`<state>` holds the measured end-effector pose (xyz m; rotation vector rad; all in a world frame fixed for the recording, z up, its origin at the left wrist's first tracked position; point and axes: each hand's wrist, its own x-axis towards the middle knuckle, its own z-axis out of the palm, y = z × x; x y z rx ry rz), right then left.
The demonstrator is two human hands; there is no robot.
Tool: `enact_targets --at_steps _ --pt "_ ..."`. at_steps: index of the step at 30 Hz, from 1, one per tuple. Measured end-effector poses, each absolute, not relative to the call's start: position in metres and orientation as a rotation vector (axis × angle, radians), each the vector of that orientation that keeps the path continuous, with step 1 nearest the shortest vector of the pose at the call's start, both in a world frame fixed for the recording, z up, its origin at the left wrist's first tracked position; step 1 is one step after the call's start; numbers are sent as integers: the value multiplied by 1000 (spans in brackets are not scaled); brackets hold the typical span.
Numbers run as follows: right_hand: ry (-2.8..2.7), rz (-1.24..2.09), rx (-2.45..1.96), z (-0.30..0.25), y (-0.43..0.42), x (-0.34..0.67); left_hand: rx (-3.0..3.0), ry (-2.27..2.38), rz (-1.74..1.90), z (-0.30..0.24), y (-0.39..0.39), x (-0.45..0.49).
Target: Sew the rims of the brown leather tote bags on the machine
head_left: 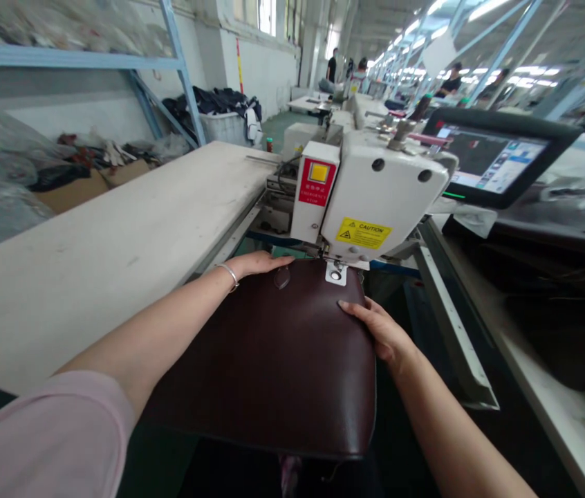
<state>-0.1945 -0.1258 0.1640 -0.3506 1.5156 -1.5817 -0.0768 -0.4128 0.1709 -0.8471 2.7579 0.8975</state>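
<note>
A dark brown leather panel (276, 360) lies under the head of a white sewing machine (370, 200), its far edge beneath the presser foot (336, 273). My left hand (256, 264) rests flat on the panel's far left corner, fingers stretched out, a bracelet on the wrist. My right hand (378, 325) lies flat on the panel's right edge with its fingers extended toward the foot. A small oval patch (281, 277) sits on the leather near my left fingertips.
A long pale worktable (106, 256) runs along the left. A touchscreen (494, 162) stands to the right of the machine. Shelving with bagged goods (64, 41) lines the left wall. Other people work at stations far back.
</note>
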Motion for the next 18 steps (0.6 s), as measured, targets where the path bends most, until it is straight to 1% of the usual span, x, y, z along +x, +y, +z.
enact_targets --at_steps 4,7,10,13,14,16,18 --pt "1531 -1621 -385 162 -87 -173 -729 2838 731 181 -384 -48" --pt "1555 -1599 -339 137 -43 -164 -422 2911 645 177 -355 -23" --pt "1627 -1540 -304 93 -5 -177 -301 2916 463 153 -323 -18" --pt "1962 -1408 -304 62 7 -199 -394 2839 369 115 -288 -39" --pt "2098 -1358 -381 60 2 -202 -449 2803 376 105 -276 -50" --pt "2227 -1279 -726 75 -19 -196 -489 2772 404 93 -252 -73" --pt "2054 -1226 -1202 103 -55 -177 -481 2795 461 95 -228 -93"
